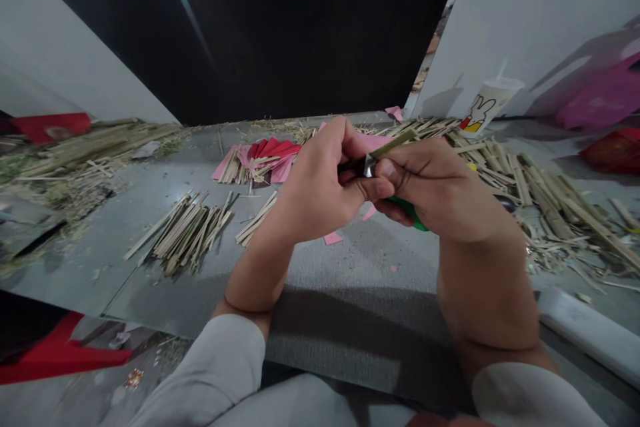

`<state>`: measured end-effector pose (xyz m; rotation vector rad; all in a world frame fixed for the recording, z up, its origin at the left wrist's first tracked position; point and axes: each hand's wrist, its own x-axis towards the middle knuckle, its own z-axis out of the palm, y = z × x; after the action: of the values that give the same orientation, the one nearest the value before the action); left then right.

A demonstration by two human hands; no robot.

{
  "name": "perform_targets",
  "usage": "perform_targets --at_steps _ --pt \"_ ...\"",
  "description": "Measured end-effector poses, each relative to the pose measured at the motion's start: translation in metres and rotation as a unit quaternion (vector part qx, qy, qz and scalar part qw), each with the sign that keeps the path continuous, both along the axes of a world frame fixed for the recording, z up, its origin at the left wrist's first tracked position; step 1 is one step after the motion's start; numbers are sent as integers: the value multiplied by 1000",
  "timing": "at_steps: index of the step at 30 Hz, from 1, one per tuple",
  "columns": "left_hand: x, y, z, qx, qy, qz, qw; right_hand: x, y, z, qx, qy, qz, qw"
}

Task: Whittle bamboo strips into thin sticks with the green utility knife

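My left hand is closed, its thumb and fingers pinching a narrow green bamboo strip that sticks out up to the right. Closed as well, my right hand grips a green-handled cutting tool. Its small shiny metal part lies against the strip, between my two thumbs. Fingers hide most of the tool, so its exact shape cannot be made out. Both hands meet above the grey table. Behind my left hand lie pink and red papers with pale sticks on them.
A loose pile of thin bamboo sticks lies left of my forearm. More bamboo pieces and shavings spread at the right. A paper cup with a straw stands at the back right. Split stalks lie at the far left.
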<state>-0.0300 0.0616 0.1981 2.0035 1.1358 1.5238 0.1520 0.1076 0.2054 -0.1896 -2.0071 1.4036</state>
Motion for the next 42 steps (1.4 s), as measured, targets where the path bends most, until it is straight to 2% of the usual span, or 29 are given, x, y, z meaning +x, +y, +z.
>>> perform_targets --at_steps 5,7,12,14,17,22,24,27,30,33,37,38,40,42 --pt "-1 1 2 9 -32 45 998 -12 -10 -1 33 64 -142 987" --pt "-2 1 2 3 -34 37 999 -12 -8 -2 18 58 -129 990" --pt "-2 1 0 -14 -16 -11 1000 -1 4 0 -28 -7 -1 1000" --pt "-2 1 0 -14 -16 -16 1000 0 5 1 -34 -10 11 999" --pt "-1 0 1 -9 -25 2 1000 -4 0 0 -39 -2 -18 999" --pt "-2 6 1 13 -29 56 998 -14 -10 -3 -9 60 -156 986" --pt "-3 9 0 12 -30 35 999 -13 -7 -3 -18 49 -138 989" --pt "-3 9 -1 -4 -22 -10 1000 -6 1 -2 -52 2 -47 998" --pt "-1 5 -2 -9 -15 -11 1000 -1 6 -1 -83 -17 17 996" --pt "1 3 -3 -6 -22 11 1000 -4 3 -2 -83 -10 -8 996" --pt "2 4 0 -1 -37 59 998 -13 -7 -3 -27 52 -151 987" --pt "2 5 1 -3 -40 61 997 -14 -8 -3 -22 60 -169 984" --pt "2 4 3 -17 -42 48 998 -13 -7 -3 -37 48 -150 987" --pt "2 3 3 -30 -39 21 999 -8 -2 -3 -70 10 -78 994"
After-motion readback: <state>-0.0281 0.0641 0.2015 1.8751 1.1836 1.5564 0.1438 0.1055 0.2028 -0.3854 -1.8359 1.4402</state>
